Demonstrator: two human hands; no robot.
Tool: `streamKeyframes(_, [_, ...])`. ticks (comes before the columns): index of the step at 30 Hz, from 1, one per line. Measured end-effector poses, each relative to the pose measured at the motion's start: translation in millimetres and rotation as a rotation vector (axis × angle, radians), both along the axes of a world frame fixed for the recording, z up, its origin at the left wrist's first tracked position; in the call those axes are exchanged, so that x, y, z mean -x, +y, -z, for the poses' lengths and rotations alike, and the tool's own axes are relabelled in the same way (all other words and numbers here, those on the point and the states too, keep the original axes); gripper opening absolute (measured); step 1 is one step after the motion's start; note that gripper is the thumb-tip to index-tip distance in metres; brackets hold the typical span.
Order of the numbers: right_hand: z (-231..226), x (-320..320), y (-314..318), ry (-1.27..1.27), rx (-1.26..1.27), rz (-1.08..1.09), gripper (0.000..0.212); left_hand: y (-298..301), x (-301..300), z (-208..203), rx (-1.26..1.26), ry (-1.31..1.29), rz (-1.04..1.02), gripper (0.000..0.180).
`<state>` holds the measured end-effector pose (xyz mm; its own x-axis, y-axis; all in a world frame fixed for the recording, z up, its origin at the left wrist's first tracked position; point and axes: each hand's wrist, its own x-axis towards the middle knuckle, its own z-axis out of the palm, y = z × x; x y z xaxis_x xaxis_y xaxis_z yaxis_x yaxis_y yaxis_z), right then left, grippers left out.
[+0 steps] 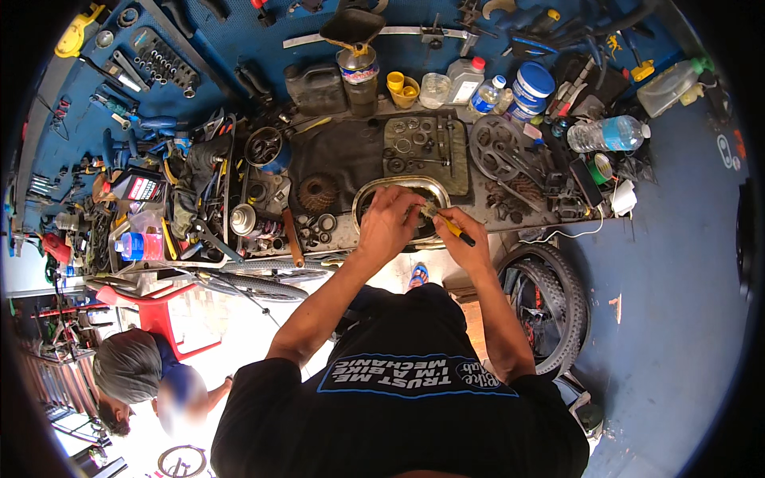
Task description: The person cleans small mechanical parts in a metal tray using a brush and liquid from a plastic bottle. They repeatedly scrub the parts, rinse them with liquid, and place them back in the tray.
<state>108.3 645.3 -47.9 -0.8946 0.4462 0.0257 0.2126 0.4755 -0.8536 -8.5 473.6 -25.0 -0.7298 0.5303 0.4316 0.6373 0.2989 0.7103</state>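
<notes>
Right hand [462, 233] grip clenched on yellow-handled brush [448, 224] — bristles toward left hand [389, 223], grasping something unclear.

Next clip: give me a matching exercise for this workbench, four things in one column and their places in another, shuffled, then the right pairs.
Things:
1. metal tray
2. water bottle
3. red chair
4. bicycle tyre

Places:
A. below the bench, on the person's right
B. far right of the bench, lying on its side
C. under both hands, bench middle
D. lower left, beside another person

Pairs: 1-C, 2-B, 3-D, 4-A

The left hand and right hand work over the tray; the right holds a yellow-handled tool.
</notes>
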Motion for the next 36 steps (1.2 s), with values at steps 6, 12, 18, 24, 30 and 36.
streamKeyframes(6, [-5,-3,-8,0.000,-0.078,-0.047,0.028,-2,13,77,0.238,-0.283,0.051,0.019])
streamKeyframes(12, [-1,-10,-11,-0.006,-0.082,-0.060,0.028,9,42,74,0.269,-0.391,0.019,0.017])
streamKeyframes(18, [-2,-14,-5,-0.040,-0.108,-0.037,0.028,9,88,75,0.221,-0.379,-0.125,0.018])
streamKeyframes(24, [2,-15,-1,-0.053,-0.118,-0.033,0.030,8,133,92,0.368,-0.371,-0.245,0.020])
streamKeyframes(30, [-5,-10,-4,-0.037,-0.104,-0.058,0.030,19,148,99,0.417,-0.434,-0.260,0.022])
streamKeyframes(36, [-6,-7,0,0.001,-0.120,-0.068,0.030,-25,172,80,0.584,-0.306,-0.225,0.024])
